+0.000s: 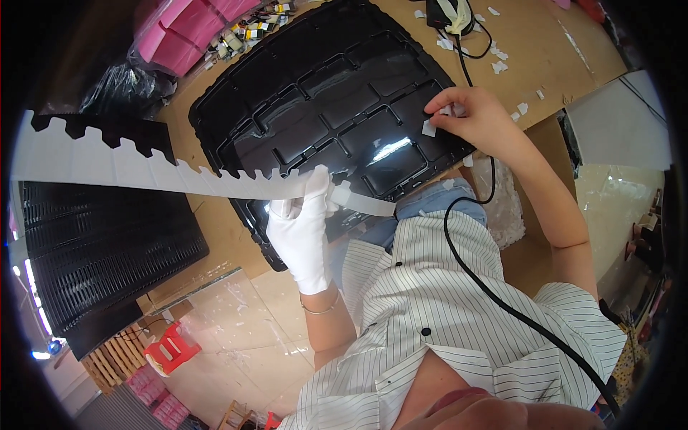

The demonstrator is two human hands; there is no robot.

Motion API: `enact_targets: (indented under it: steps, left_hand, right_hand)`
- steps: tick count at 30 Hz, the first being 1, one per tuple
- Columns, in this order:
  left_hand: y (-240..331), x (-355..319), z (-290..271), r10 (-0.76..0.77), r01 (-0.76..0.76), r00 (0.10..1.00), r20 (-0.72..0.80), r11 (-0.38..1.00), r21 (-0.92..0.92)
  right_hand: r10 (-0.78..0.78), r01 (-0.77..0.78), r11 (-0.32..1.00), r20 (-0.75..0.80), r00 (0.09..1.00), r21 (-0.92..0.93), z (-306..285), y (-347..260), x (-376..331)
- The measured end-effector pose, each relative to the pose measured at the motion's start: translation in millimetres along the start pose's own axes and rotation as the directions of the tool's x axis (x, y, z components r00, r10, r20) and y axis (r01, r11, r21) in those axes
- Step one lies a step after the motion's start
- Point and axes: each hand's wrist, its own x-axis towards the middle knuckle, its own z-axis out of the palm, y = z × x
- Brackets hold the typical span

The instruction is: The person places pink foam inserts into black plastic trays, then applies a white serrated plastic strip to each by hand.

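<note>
My left hand [299,240], in a white glove, grips a long white strip [154,170] with a row of notches along one edge. The strip stretches far out to the left, and a short end of it comes out to the right of the glove. My bare right hand [476,120] is closed in a pinch on a small white scrap [429,129], above the right edge of a large black plastic tray [301,107]. Raised ribs divide the tray, which lies in front of me under both hands.
Black ribbed sheets [107,244] stand at the left, below the strip. Pink boxes [179,36] and several small bottles [247,32] sit at the far left. White scraps [499,67] litter the cardboard-coloured tabletop [552,57]. A black cable [494,287] crosses my front. A red stool [172,349] is on the floor.
</note>
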Motion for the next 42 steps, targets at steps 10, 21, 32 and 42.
enact_targets:
  steps: [10, 21, 32, 42]
  left_hand:
    - [-0.7, 0.9, -1.3, -0.038, 0.038, 0.999, 0.012, 0.999, -0.01]
    - [-0.2, 0.6, -0.4, -0.046, 0.046, 0.999, 0.011, 0.999, -0.021]
    - [-3.4, 0.4, -0.8, -0.015, 0.015, 1.0, 0.004, 1.0, -0.004]
    - [-6.0, 2.0, -0.4, -0.017, 0.018, 0.999, 0.028, 1.0, -0.017]
  right_hand:
    - [-0.142, 0.13, 0.97, -0.046, 0.989, -0.206, 10.3, -3.3, -4.8]
    - [-0.217, 0.195, 0.95, -0.067, 0.974, -0.245, 12.1, -2.6, -1.7]
    - [-0.199, 0.178, 0.946, -0.053, 0.979, -0.271, 16.3, -3.0, -0.7]
    - [-0.548, 0.591, 0.753, 0.222, 0.807, -0.29, 4.5, 11.4, -2.9]
